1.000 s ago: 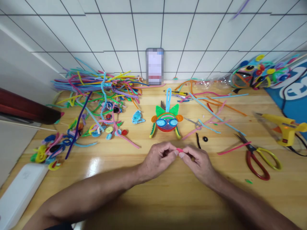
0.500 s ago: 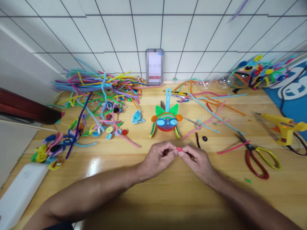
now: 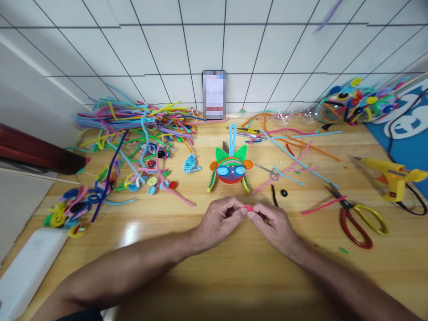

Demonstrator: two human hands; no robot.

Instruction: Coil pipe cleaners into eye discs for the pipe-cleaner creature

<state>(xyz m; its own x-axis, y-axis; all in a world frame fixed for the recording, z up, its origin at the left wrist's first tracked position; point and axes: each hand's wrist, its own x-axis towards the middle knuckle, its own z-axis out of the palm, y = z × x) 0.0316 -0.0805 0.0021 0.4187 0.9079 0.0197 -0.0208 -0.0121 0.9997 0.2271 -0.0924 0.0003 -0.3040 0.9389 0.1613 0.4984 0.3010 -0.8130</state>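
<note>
Between my fingertips is a small pinkish-red piece of pipe cleaner (image 3: 248,208), mostly covered by the fingers. My left hand (image 3: 223,219) pinches its left end, and my right hand (image 3: 272,223) pinches its right end, thumbs close together. Just beyond the hands stands a pipe-cleaner figure (image 3: 231,173) with green pointed ears, blue oval eyes, orange coils at the sides and a light blue loop on top. A black pipe-cleaner piece (image 3: 274,195) and a black round bead or button (image 3: 284,193) lie near my right hand.
Scissors (image 3: 349,207) and a yellow glue gun (image 3: 394,176) lie at the right. A pile of pipe cleaners (image 3: 133,118) and coiled pieces (image 3: 73,207) fill the left. A phone (image 3: 214,94) leans on the tiled wall. A white box (image 3: 31,267) sits front left.
Both hands stay pinched on the red piece with hardly any movement. The view has shifted very slightly; the objects on the table stay where they were.
</note>
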